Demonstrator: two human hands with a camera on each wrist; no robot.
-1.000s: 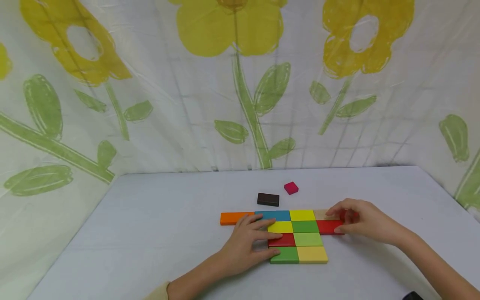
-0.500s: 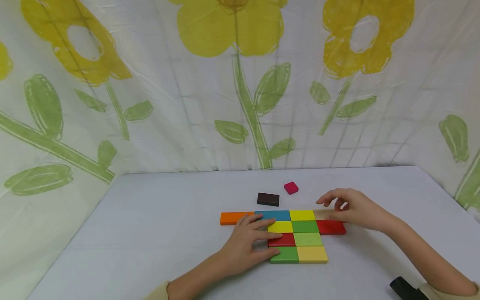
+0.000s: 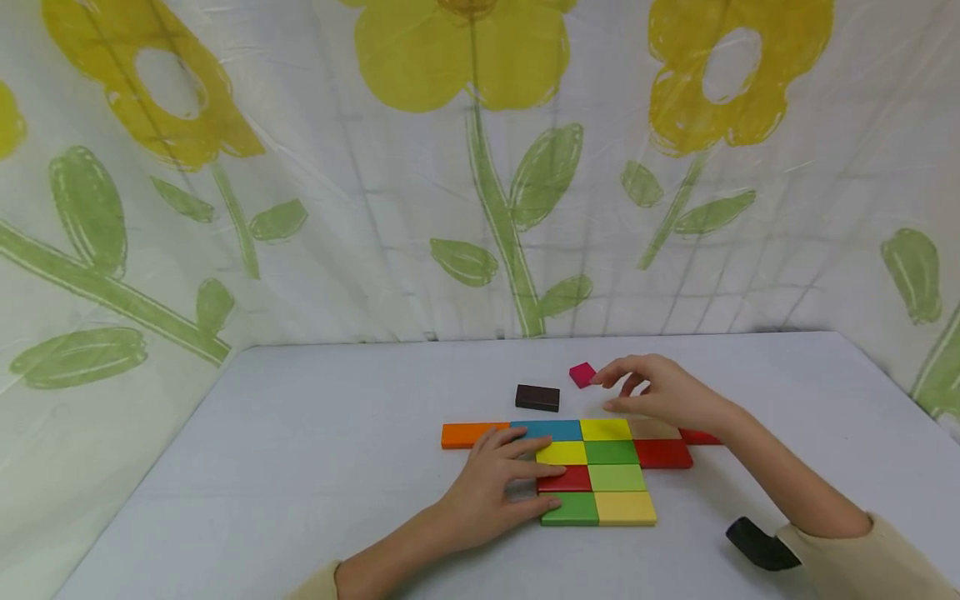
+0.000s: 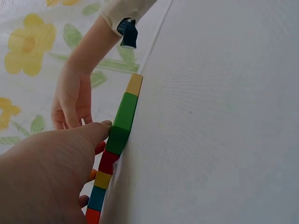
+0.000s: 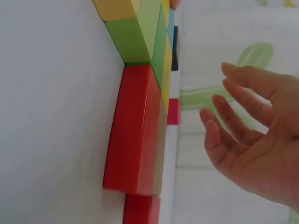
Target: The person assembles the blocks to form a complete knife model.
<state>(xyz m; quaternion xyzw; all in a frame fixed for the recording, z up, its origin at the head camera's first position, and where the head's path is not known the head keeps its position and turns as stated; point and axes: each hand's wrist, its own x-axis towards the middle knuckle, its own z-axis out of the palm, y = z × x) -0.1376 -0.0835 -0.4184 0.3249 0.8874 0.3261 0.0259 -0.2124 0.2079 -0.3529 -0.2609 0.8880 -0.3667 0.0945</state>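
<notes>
Coloured rectangular blocks lie flat and side by side in rows on the white table. My left hand (image 3: 498,483) rests along their left side, its fingertips on the blue block (image 3: 555,430), the yellow block (image 3: 562,453), the dark red block (image 3: 566,478) and the green block (image 3: 572,509). My right hand (image 3: 663,392) hovers past the top row with its fingers loosely bent and nothing in them. Its index fingertip is right by a small pink block (image 3: 582,375) in the head view. In the right wrist view a gap shows between thumb and fingers.
A black block (image 3: 537,397) lies behind the blue one. An orange block (image 3: 475,435) ends the top row at left; a red block (image 3: 701,437) ends it at right, partly behind my forearm. A flowered white curtain (image 3: 360,275) hangs behind the table (image 3: 315,417).
My right hand has left the red block at the top row's right end and moved left and away from me toward the pink block. My left hand has stayed in place.
</notes>
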